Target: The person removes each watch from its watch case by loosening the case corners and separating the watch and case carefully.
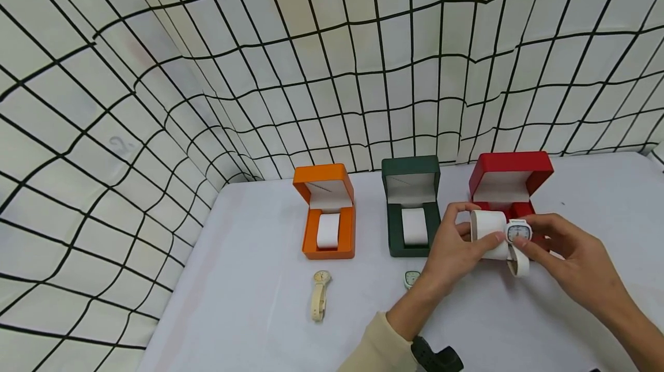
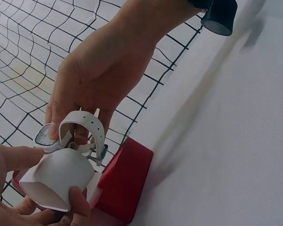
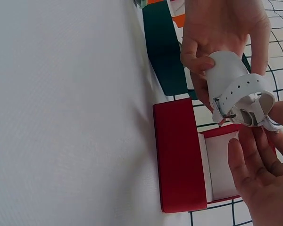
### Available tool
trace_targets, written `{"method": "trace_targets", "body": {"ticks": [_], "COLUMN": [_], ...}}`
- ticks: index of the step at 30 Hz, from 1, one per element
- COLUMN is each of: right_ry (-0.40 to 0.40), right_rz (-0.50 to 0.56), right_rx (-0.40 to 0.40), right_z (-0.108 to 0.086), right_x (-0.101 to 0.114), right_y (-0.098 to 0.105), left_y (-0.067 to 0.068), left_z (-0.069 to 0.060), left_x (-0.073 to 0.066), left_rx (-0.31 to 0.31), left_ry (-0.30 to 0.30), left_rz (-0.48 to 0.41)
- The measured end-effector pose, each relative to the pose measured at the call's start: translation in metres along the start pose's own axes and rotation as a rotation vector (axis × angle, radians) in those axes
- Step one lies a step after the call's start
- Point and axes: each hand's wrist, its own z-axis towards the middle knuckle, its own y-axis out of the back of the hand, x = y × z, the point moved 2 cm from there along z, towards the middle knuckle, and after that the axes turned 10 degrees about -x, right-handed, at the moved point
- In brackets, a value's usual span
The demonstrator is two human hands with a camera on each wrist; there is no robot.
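In front of the open red box [image 1: 510, 173], my left hand [image 1: 448, 254] grips a white watch cushion [image 1: 487, 223] between thumb and fingers. My right hand [image 1: 581, 251] pinches a white watch [image 1: 519, 231] by its case, with the thumb by the dial. The watch strap [image 3: 247, 87] forms a loop with its buckle fastened, right at the end of the cushion. Whether the cushion's end sits inside that loop, I cannot tell. Both hands hold these things above the table, partly covering the red box's lower half.
An orange box [image 1: 342, 250] and a dark green box [image 1: 396, 236] stand open to the left, each with a white cushion. A cream watch [image 1: 319, 297] lies before the orange box. A pale green watch [image 1: 411, 278] is partly hidden by my left wrist. Black netting [image 1: 363, 75] backs the table.
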Motion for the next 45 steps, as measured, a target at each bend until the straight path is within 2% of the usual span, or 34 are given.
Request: {"method": "trace_targets", "body": {"ticks": [4,10,15,20,27,34,45], "right_ry": [-0.027,-0.075,-0.091,-0.112,-0.187,-0.21,-0.302], "right_rz": [-0.012,-0.017,-0.01,-0.066,-0.118,-0.147,-0.22], "right_rx": [-0.004,0.017,0.024,0.039,0.119,0.165,0.283], "right_z": [0.0,-0.001,-0.002,-0.002,-0.004,-0.008,-0.009], "right_x": [-0.002,-0.005,-0.008,-0.012,-0.018,-0.02,-0.024], "right_y": [0.0,0.001,0.003,0.005,0.01,0.008,0.008], "left_y": [0.0,0.001,0.001,0.003,0.006,0.006,0.005], "left_z": [0.0,0.002,0.003,0.004,0.004,0.003,0.003], "left_x": [-0.001,-0.001,-0.001,-0.002,-0.003,-0.002,0.0], "left_rx": [-0.01,-0.064,-0.1,-0.124,-0.125,-0.132,-0.137], "left_ry": [0.022,0.048,0.037,0.011,-0.023,-0.035,-0.035], "left_rz": [0.0,-0.019,-0.047,-0.082,-0.114,-0.125,-0.133]}}
